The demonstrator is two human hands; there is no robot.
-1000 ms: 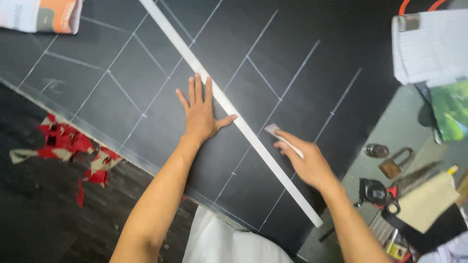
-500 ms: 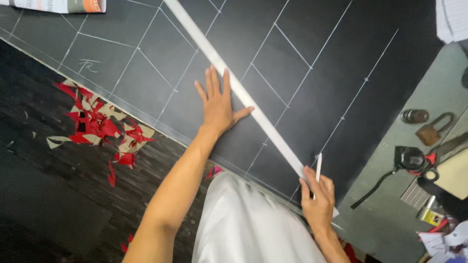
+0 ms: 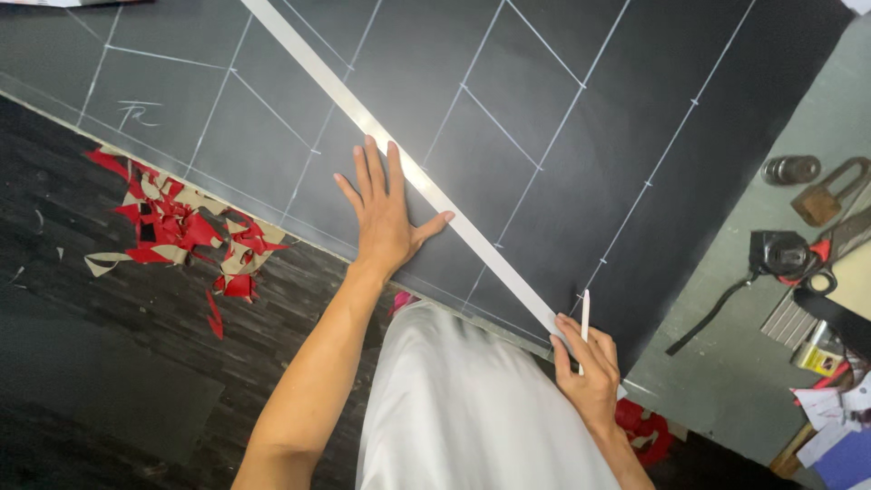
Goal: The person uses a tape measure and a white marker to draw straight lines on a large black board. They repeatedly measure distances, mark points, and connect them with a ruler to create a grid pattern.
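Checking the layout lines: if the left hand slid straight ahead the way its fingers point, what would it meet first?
Probably the long white straightedge: the left hand lies flat on the black sheet with its fingertips right beside the strip's edge, the thumb seemingly touching it.

Grey table bears dark marked sheet, tools.
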